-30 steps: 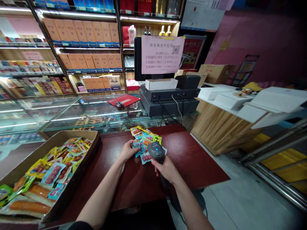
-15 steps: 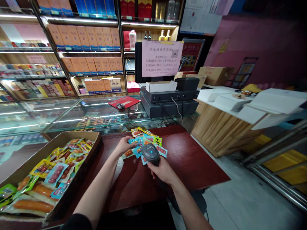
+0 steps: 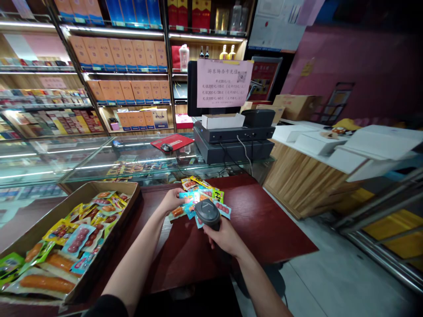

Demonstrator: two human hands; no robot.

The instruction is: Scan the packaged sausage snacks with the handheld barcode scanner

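The right hand (image 3: 224, 237) is closed firmly around a barcode scanner (image 3: 207, 214), its head just above a loose pile of snack packets (image 3: 201, 193) on the tabletop (image 3: 264, 229). The left hand (image 3: 173, 200) lies on the pile's edge, holding a packet or not, I cannot tell. Nearby, a cardboard tray (image 3: 115, 186) brims with more packets (image 3: 79, 237).

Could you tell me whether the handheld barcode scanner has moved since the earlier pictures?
Yes, the barcode scanner has shifted slightly left, closer to the cardboard tray of snack packets.
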